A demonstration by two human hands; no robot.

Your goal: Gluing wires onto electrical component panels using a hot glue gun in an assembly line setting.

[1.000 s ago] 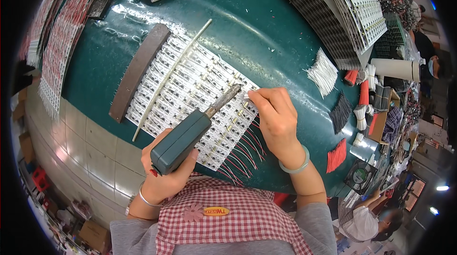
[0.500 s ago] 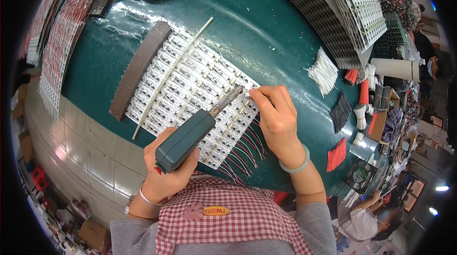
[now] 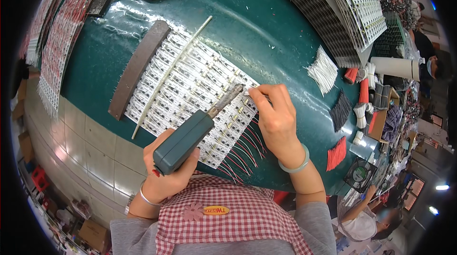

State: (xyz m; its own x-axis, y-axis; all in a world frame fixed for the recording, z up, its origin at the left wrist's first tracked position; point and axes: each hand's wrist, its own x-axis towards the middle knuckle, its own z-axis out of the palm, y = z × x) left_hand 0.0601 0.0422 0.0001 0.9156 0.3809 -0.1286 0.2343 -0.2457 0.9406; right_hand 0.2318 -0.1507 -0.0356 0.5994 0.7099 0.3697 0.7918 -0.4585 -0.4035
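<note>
The fingers (image 3: 257, 95) of the right hand (image 3: 277, 117) are closed in a pinch, and between their tips is a small white piece (image 3: 247, 91), too small to tell exactly. The left hand (image 3: 164, 179) has its fingers wrapped around a dark green, box-shaped soldering gun (image 3: 183, 143). Its greyish metal tip (image 3: 226, 100) is just beside this pinch; whether it touches anything, I cannot tell.

Below both is the white rectangular sheet of small circuit boards (image 3: 157, 89), which lies on the green worktop (image 3: 252, 31) close to the near edge. Thin red, dark and pale wires (image 3: 250, 149) come out from its side towards this edge. Across the sheet lies a pale thin rod (image 3: 173, 72), and along its left side a brown curved bar (image 3: 139, 70).

Towards the right end of the worktop lie, going nearer, a white wire bundle (image 3: 322, 70), a black wire bundle (image 3: 340, 111) and a red wire bundle (image 3: 336, 154).
</note>
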